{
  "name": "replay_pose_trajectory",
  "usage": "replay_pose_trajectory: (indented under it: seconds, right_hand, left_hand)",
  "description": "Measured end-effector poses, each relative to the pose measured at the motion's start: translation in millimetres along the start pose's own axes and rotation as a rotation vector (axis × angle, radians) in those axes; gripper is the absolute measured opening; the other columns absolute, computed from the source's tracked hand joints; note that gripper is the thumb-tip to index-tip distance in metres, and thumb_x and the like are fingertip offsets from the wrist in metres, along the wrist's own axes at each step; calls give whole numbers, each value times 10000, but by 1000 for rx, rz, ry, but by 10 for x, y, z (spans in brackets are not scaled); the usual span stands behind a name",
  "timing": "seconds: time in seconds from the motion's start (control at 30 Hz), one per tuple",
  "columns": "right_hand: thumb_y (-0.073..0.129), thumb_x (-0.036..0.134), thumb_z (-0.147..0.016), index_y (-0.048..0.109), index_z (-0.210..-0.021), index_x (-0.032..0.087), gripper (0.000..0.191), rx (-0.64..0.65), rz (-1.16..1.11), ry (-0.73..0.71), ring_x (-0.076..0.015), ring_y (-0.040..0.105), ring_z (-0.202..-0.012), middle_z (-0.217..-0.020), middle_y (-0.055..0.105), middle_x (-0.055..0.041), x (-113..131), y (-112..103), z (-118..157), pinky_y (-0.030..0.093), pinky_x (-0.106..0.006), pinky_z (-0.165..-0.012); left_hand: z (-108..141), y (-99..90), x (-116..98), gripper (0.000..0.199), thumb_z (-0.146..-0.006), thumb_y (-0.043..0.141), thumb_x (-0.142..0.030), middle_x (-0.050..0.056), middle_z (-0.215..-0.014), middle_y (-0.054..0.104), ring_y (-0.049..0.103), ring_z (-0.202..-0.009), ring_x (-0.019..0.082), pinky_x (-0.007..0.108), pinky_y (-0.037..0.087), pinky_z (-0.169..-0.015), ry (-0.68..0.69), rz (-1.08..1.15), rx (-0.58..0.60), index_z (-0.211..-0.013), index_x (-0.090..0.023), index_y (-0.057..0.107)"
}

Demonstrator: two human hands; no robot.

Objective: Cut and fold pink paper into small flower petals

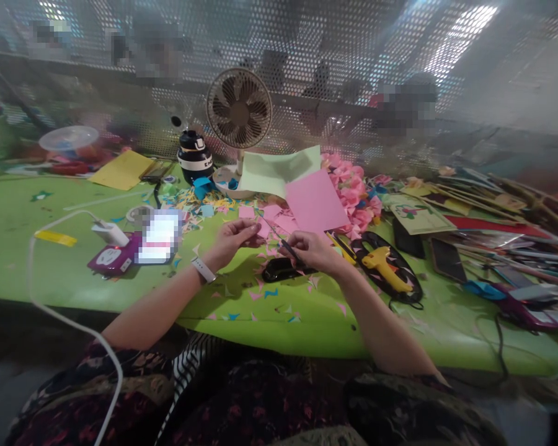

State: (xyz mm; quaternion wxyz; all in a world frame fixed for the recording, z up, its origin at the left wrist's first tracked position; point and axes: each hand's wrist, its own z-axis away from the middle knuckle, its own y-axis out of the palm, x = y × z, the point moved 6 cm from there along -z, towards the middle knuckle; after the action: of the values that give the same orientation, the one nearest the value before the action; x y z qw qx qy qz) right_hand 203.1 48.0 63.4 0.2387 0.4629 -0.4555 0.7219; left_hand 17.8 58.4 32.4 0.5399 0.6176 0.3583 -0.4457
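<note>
My right hand (309,249) is closed round dark-handled scissors (288,249), whose thin blades point up and left. Just left of them, my left hand (232,240) pinches a small pink paper piece (263,230) between thumb and fingers; the piece lies close to the scissor blades. Small pink squares (246,212) lie on the green table beyond my hands. Behind my right hand is a larger pink sheet (316,201), overlapping a pale green sheet (279,167). A black case (281,270) sits under my right hand.
A yellow glue gun (385,267) rests on a black tray at the right, near dark phones (447,260). A fan (240,108), a black bottle (194,158) and pink paper flowers (348,186) stand behind. Left are a lit phone (160,236) and purple power strip (114,257) with a white cable.
</note>
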Motion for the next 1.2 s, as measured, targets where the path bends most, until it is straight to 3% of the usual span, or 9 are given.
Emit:
replay_pose_trajectory:
  seconds: [0.27, 1.03, 1.2]
  right_hand:
    - [747, 660, -658, 545, -753, 184, 526, -16, 34, -37, -102, 504, -495, -569, 553, 32, -33, -18, -20, 363, -230, -458]
    - [774, 665, -610, 528, -688, 183, 546, -46, 26, -63, -88, 457, -487, -549, 493, 51, 0, -71, -1, 318, -231, -468]
    - [775, 636, -640, 540, -714, 182, 516, -61, 13, -61, -89, 469, -485, -552, 521, 45, -7, -83, -2, 311, -222, -455]
  left_hand:
    - [-2, 5, -8, 395, -641, 857, -422, 23, -746, 730, 714, -652, 139, 276, 584, -701, 6, 2, 26, -833, -137, 662]
    - [-35, -91, -6, 387, -586, 886, -407, 2, -664, 690, 678, -560, 125, 247, 568, -604, 17, 26, -30, -774, -138, 681]
    - [-32, -83, -14, 389, -623, 871, -396, 10, -743, 712, 726, -678, 158, 244, 571, -630, 44, 24, -29, -832, -148, 658]
